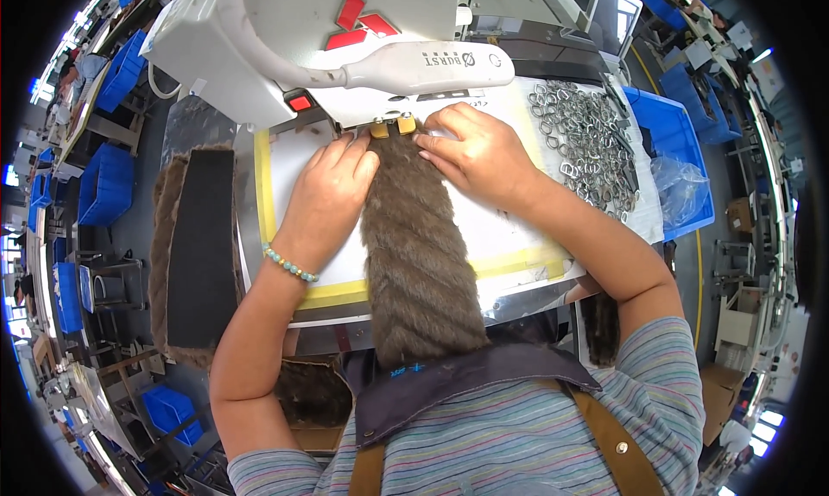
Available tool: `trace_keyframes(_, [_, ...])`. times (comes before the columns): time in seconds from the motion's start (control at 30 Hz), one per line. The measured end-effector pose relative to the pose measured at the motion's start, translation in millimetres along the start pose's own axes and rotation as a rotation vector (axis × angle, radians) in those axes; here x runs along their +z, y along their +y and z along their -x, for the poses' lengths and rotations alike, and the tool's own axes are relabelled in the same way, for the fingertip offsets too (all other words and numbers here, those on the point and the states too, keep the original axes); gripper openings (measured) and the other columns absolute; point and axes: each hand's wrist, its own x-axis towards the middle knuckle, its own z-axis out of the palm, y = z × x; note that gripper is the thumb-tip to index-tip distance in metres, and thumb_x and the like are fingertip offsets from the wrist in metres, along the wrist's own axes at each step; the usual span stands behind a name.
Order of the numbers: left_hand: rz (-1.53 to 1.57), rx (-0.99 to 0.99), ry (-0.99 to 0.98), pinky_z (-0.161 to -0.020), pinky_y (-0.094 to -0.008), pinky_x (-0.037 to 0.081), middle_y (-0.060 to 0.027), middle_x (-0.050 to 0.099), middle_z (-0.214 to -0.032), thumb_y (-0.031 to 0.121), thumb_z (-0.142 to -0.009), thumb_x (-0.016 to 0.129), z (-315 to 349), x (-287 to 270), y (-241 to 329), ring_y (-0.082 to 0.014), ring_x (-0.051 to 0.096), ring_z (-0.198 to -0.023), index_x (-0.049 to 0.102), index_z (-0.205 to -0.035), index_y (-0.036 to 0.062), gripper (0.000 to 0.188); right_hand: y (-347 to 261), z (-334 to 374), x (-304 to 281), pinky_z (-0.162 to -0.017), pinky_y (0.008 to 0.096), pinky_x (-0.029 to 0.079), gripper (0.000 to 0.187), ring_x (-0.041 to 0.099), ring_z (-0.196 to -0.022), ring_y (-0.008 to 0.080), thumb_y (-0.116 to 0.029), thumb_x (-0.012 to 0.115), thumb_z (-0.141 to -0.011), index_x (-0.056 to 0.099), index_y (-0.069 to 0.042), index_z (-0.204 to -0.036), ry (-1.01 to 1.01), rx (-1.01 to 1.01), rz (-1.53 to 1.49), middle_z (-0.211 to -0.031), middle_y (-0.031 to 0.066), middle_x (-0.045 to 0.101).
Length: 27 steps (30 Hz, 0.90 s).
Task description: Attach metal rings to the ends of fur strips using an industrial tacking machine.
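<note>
A long brown fur strip (420, 254) runs from under the head of a white sewing machine (224, 60) down over the table's front edge to my dark apron. My left hand (332, 181), with a beaded bracelet at the wrist, has its bent fingers closed on the strip's upper left edge. At the upper right edge, my right hand (479, 151) pinches the strip between thumb and fingers. Between both hands, two small gold-coloured metal pieces (394, 127) sit at the strip's top end. The machine's head hides what lies just beyond them.
Many metal rings (579, 133) lie at the table's right, beside a blue bin (669, 155) with clear plastic. On the left rests a stack of fur pieces (200, 246) with a black backing on top. A white lamp (432, 67) arches over the machine. Yellow tape (332, 296) edges the white work surface.
</note>
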Motion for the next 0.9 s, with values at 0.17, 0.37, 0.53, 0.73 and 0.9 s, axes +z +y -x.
trace_keyframes(0.17, [-0.003,-0.009,0.001,-0.103,-0.0420,0.056,-0.0200,0.073,-0.124,0.003,-0.086,0.065,-1,-1,3,-0.0337,0.069,-0.119,0.065,-0.106,-0.0006,0.020,-2,1,-2,-0.076,0.0348,0.060,0.016,0.067,-0.092,0.0201,-0.018,0.082,-0.088,0.082,-0.009,-0.102,-0.026,0.029,0.003,-0.092,0.0013,0.066])
trace_keyframes(0.37, [-0.020,0.016,0.029,-0.099,-0.0413,0.057,-0.0176,0.074,-0.123,0.003,-0.085,0.066,-2,2,2,-0.0325,0.070,-0.115,0.067,-0.105,0.0007,0.020,6,5,-13,-0.074,0.0355,0.059,0.012,0.069,-0.087,0.0218,-0.011,0.083,-0.087,0.081,-0.008,-0.098,-0.083,0.019,0.000,-0.093,0.0022,0.071])
trace_keyframes(0.53, [-0.033,0.013,0.043,-0.097,-0.0420,0.058,-0.0146,0.075,-0.120,0.002,-0.084,0.068,-1,-6,2,-0.0312,0.070,-0.112,0.070,-0.109,-0.0002,0.025,34,-18,-92,-0.082,0.0373,0.061,0.008,0.074,-0.096,0.0266,-0.011,0.078,-0.094,0.080,-0.007,-0.100,0.194,0.259,-0.010,-0.106,0.0076,0.078])
trace_keyframes(0.73, [0.014,0.052,0.033,-0.091,-0.0383,0.061,-0.0131,0.074,-0.116,-0.001,-0.082,0.069,1,-5,-6,-0.0284,0.072,-0.108,0.075,-0.112,-0.0015,0.031,16,5,-99,-0.093,0.0393,0.060,0.024,0.072,-0.112,0.0275,-0.012,0.077,-0.095,0.079,-0.009,-0.118,-0.086,0.170,0.011,-0.121,0.0096,0.077])
trace_keyframes(0.9, [0.036,0.071,0.048,-0.085,-0.0361,0.063,-0.0123,0.073,-0.111,-0.001,-0.080,0.070,3,2,-5,-0.0277,0.072,-0.105,0.075,-0.108,-0.0023,0.029,-19,23,-33,-0.098,0.0398,0.059,0.031,0.071,-0.119,0.0265,-0.017,0.079,-0.092,0.078,-0.005,-0.120,-0.260,-0.036,-0.081,-0.130,0.0097,0.075])
